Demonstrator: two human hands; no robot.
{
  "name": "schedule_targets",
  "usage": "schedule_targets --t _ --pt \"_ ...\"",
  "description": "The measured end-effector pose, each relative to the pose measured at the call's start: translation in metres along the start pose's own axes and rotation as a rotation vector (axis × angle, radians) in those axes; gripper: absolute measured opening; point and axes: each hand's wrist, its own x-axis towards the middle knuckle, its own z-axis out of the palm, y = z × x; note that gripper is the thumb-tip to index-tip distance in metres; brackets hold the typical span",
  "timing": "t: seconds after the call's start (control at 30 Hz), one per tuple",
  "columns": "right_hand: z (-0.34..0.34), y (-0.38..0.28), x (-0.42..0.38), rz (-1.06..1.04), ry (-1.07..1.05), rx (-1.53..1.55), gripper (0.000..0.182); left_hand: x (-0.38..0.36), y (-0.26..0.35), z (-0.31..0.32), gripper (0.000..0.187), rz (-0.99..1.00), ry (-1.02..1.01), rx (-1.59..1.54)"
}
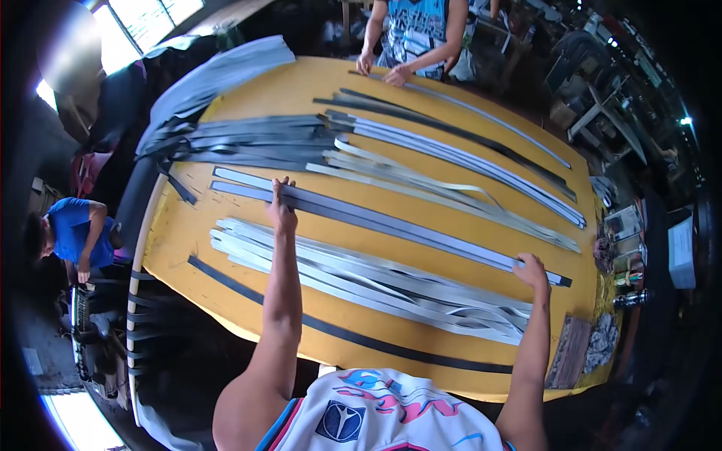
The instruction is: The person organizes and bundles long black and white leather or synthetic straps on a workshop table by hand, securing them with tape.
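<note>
Two long grey strips [391, 226] lie side by side across the yellow table [180, 225]. Near their left end, my left hand [282, 204] presses on them, with fingers closed at the strips' upper edge. My right hand [532, 270] rests at the strips' right end, its fingers bent over them; whether it pinches them is too small to tell. Below lies a bundle of pale, wavy strips [361, 278], and nearer my body a single dark strip [361, 343]. Cream strips [444, 197] lie just beyond the grey pair.
Across the table a person [417, 37] has both hands on a thin strip [489, 113]. Dark strips [256, 139] are heaped at the upper left. At the far left is another person in blue [75, 229]. A crumpled cloth [602, 342] sits at the right corner.
</note>
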Motion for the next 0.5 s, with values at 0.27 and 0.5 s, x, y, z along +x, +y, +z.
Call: schedule_targets --t 0.27,0.5 --pt "0.13 -0.003 0.043 -0.088 0.314 -0.143 0.082 0.021 -0.049 -0.058 0.076 0.809 -0.211 1.708" --pt "0.129 -0.03 0.037 0.03 0.367 -0.281 0.079 0.023 -0.075 -0.053 0.067 0.666 -0.526 1.984"
